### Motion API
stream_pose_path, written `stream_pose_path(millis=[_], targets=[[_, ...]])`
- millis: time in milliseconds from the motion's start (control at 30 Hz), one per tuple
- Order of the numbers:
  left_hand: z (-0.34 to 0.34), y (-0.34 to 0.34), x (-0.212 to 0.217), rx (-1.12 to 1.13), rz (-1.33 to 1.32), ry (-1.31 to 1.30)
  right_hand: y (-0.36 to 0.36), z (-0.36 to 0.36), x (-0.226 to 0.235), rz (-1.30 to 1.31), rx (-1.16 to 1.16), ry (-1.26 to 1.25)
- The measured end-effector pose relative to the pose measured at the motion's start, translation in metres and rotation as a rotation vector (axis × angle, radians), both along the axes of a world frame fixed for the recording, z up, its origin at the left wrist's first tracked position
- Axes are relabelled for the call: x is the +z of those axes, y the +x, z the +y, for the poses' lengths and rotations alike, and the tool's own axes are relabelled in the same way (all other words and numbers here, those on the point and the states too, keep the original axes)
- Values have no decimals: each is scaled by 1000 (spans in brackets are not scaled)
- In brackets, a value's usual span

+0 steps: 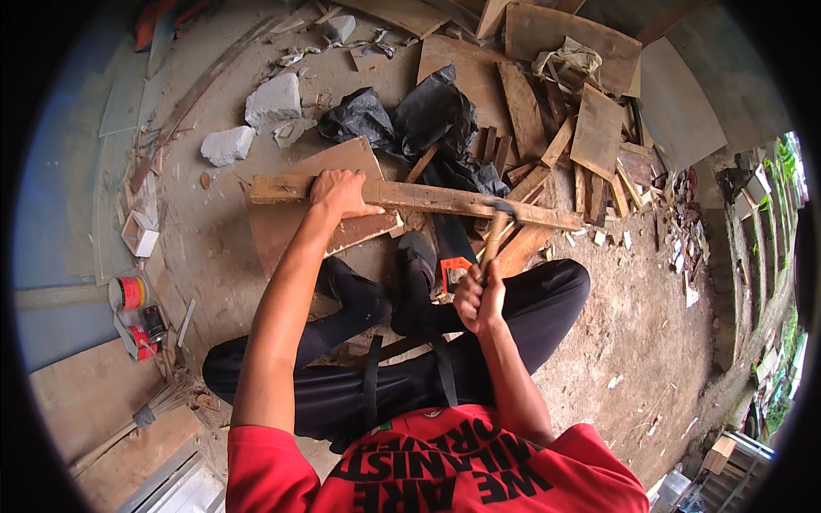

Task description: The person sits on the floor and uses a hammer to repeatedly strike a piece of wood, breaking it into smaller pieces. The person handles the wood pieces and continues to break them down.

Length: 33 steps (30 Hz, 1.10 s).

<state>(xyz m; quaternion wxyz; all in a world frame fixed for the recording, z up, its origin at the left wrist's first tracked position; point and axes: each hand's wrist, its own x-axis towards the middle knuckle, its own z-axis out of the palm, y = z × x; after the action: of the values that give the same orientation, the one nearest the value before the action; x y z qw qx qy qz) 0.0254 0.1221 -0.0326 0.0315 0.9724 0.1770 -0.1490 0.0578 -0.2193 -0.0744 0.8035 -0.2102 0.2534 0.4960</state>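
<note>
A long wooden plank [428, 198] lies across in front of me, its left part over a brown board [346, 160]. My left hand [339, 193] is closed over the plank left of its middle, thumb along the near side. In my right hand [481, 297] is a hammer [494, 238], gripped by its wooden handle. The dark hammer head is at the plank's right half; I cannot tell whether it touches the wood. Just beyond my right hand an orange saw handle [457, 272] shows beside my shoe, partly under the plank.
Scrap boards and wood pieces [547, 162] are piled at the far right, next to crumpled black plastic sheeting [432, 111]. Broken white blocks [274, 100] lie at the far left. Cans [130, 293] stand on the left, near a broom [154, 409]. Small debris litters the ground.
</note>
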Motion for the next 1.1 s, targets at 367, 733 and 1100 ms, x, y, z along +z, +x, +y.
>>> stream_pose_path(millis=[367,733,1100], targets=[[0,-5,-1,-1,19,-15,7,-5,14,-159,321,-94],[2,-7,2,13,10,-10,25,-13,10,-180,107,-56],[1,-5,-1,9,2,-15,18,8,10,-104,180,-130]])
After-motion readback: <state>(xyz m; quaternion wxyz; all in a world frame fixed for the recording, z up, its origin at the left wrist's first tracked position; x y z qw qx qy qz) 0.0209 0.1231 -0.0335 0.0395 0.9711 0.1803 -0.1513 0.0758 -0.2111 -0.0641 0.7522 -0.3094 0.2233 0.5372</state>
